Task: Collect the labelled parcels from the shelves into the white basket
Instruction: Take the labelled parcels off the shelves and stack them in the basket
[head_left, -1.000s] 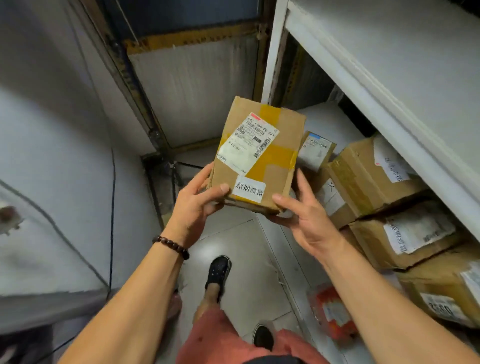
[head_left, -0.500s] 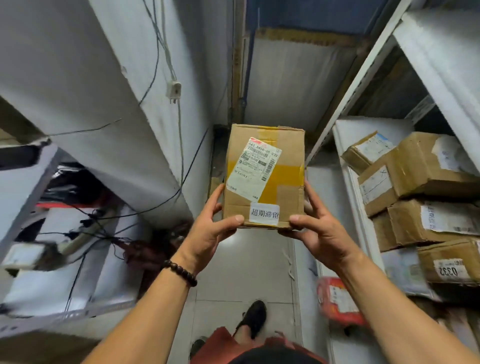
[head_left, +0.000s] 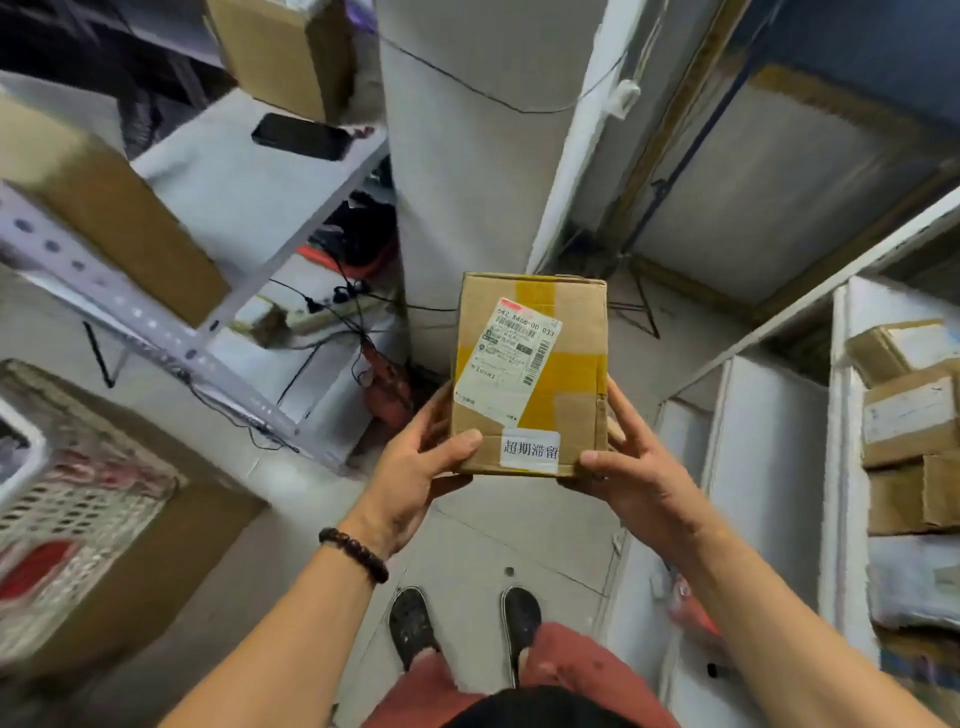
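A brown cardboard parcel (head_left: 571, 384) with yellow tape, a white shipping label and a small white sticker is held up in front of me over the aisle floor. My left hand (head_left: 415, 478) grips its lower left corner, thumb on the front face. My right hand (head_left: 631, 478) grips its lower right corner the same way. The white basket (head_left: 78, 499), with a perforated wall and red items inside, sits blurred at the far left on a cardboard box. More labelled parcels (head_left: 909, 415) lie on the white shelf at the right.
A grey metal shelf (head_left: 218, 176) at the left carries a black phone (head_left: 301, 136) and cardboard boxes (head_left: 114, 208). A power strip with tangled cables (head_left: 332, 312) lies below it. A white pillar (head_left: 467, 182) stands ahead. My shoes (head_left: 462, 618) are on the narrow tiled aisle.
I have turned left with the parcel held in both hands. The right shelf slid to the frame edge, and the left metal shelf and white basket came into view.
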